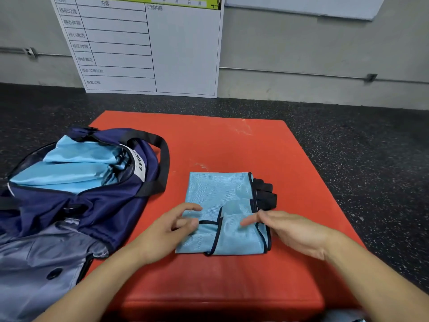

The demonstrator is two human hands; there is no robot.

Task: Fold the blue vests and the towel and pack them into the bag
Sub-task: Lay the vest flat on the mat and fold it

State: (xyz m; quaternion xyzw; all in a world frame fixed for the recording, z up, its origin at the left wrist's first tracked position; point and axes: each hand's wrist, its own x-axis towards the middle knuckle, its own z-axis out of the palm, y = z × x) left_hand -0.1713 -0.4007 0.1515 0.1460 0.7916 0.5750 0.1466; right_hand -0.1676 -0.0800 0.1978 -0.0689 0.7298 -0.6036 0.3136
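A folded light blue vest [218,194] with dark trim and black straps lies on the red mat [232,140]. My left hand [171,226] rests at the vest's left edge, fingers loosely bent, touching the fabric. My right hand [292,228] lies on the vest's right edge, its fingers stretched flat over the cloth. The navy bag [97,201] sits open to the left, half on the mat, with light blue cloth [76,166] inside it. No towel is visible.
A white chart board [148,47] leans against the grey wall behind the mat. Dark speckled floor [359,147] surrounds the mat. The bag's black strap [162,159] lies across the mat's left part.
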